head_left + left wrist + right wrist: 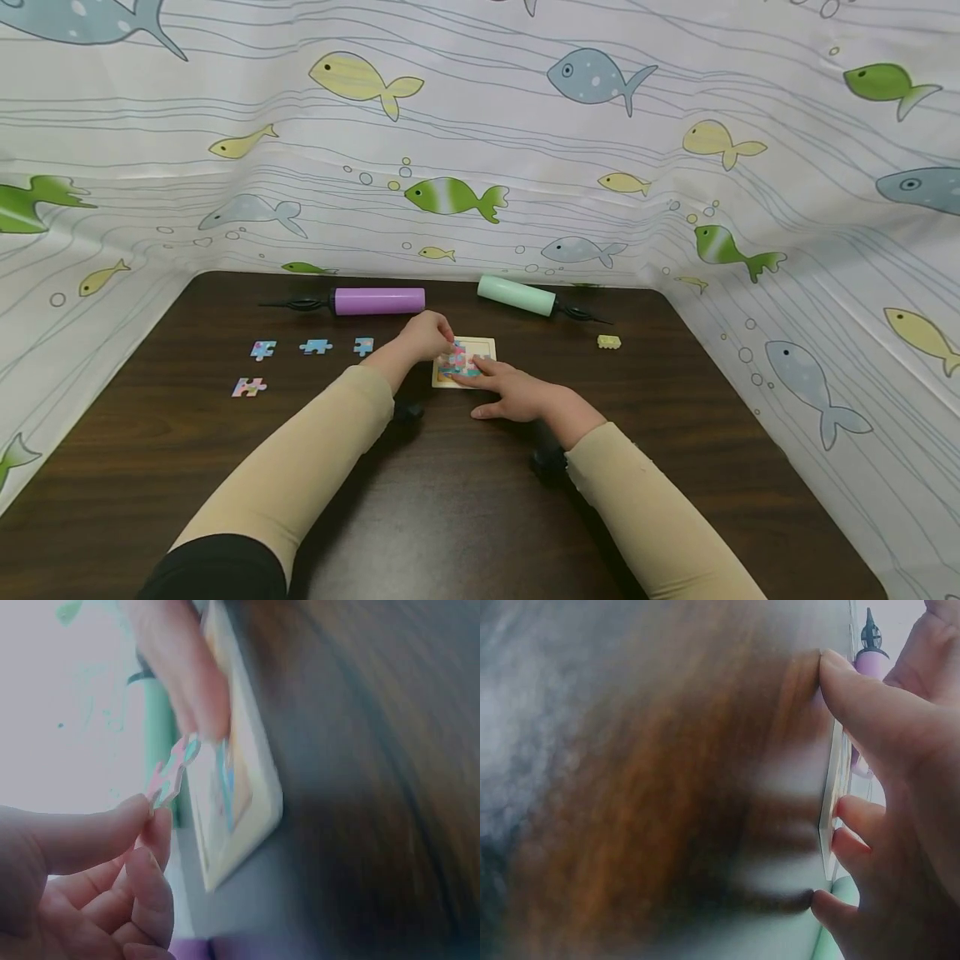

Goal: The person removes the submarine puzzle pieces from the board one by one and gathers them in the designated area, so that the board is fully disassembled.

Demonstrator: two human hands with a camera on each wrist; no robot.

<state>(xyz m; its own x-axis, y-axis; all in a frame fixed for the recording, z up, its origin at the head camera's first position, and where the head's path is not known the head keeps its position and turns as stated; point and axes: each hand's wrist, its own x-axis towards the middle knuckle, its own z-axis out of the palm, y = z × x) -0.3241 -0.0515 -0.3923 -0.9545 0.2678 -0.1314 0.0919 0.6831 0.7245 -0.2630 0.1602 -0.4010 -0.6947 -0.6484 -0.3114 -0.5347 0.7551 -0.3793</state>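
In the head view a small square jigsaw tray [480,339] with a pale rim lies near the middle of the table, partly filled with colourful pieces. My left hand [426,337] is over its left side. In the left wrist view, the thumb and fingers pinch a thin pink and teal puzzle piece [172,771], tilted on edge above the tray. My right hand [517,393] rests at the tray's right and near side, with fingers extended onto it and the thumb on the table. Both hands cover parts of the tray.
Loose puzzle pieces lie to the left: one blue [263,349], another blue [317,346], a third blue [363,345] and a pink one [249,387]. Behind are a purple hand pump [378,301] and a mint hand pump [516,295]. A yellow block [609,342] sits right.
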